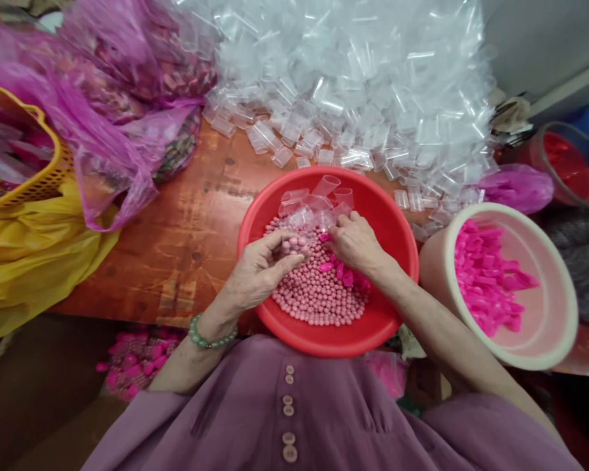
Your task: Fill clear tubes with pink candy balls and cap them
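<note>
A red plastic bowl (392, 229) sits at the table's near edge, holding several small pink round candies (319, 297), a few clear plastic tubes (319, 193) and some bright pink caps (346, 275). My left hand (262, 268) is cupped over the candies and holds a clear tube filled with pink candies (294, 245). My right hand (356, 242) pinches at the tube's open end with a pink cap (324, 237) at its fingertips. A green bead bracelet (209, 337) circles my left wrist.
A big heap of clear tubes (353, 85) covers the far table. A cream bucket (567, 314) of pink caps stands right. Purple plastic bags (122, 91), a yellow basket (46, 183) and a yellow bag (29, 261) lie left. Red and blue tubs (569, 163) stand far right.
</note>
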A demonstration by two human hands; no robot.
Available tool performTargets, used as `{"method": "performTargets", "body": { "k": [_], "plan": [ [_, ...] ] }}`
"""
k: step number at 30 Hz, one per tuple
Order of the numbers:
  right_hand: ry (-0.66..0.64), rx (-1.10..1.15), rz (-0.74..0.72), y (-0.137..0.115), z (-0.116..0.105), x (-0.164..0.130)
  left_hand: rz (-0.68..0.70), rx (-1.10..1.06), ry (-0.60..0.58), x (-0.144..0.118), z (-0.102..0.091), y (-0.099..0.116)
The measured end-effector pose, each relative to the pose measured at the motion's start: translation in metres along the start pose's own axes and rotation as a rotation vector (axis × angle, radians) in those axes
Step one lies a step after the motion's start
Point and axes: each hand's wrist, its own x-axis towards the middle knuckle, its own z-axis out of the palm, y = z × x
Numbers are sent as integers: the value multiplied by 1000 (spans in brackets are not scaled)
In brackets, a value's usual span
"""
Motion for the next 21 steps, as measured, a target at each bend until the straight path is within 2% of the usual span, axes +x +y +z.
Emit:
{"method": "performTargets", "body": {
  "k": [5,10,13,15,17,19,21],
  "plan": [
    [17,-57,32,-5,12,-1,-37,-128,-69,3,-2,0],
    [89,-86,65,-12,18,-5,-92,-274,-127,4,-3,3],
    [219,-2,105,-10,11,-14,-100,-345,-119,3,-2,3],
    [399,195,126,-5,6,-22,-98,-355,-110,3,-2,3],
    [568,520,104,0,1,-29,-109,-358,-111,2,-3,1],
    [644,923,62,1,-2,-35,-130,-366,-124,2,-2,0],
    [656,1295,30,-5,-3,-38,-151,-367,-141,2,-1,-2]
  ]
}}
